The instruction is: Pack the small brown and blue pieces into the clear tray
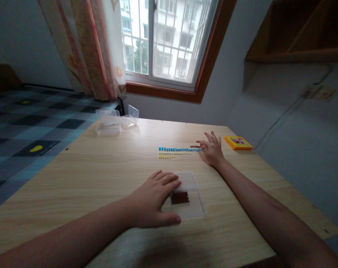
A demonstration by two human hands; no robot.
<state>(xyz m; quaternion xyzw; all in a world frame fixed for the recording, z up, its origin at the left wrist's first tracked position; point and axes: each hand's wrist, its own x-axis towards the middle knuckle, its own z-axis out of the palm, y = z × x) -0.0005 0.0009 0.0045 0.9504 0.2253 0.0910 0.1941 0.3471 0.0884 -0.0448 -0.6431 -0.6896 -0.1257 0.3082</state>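
Note:
My left hand [154, 197] lies open with spread fingers across the left side of a clear plastic box [198, 213], which has its lid [187, 179] folded back. Inside the box is a block of dark brown pieces [180, 198]. Farther off, my right hand [212, 150] hovers at or touches the right end of several rows of small pieces, its fingers apart. These are a blue row [171, 149], a short dark brown row [195, 146] beside the fingertips, a pale row [180, 153] and a yellow row [166, 157]. Contact between fingertips and pieces is too small to make out.
At the table's far left corner stand clear plastic boxes [109, 128] with raised lids. A yellow-orange box [238, 143] lies at the right edge near the wall. A bed with a checked cover [43, 126] adjoins the wooden table [107, 167] on the left.

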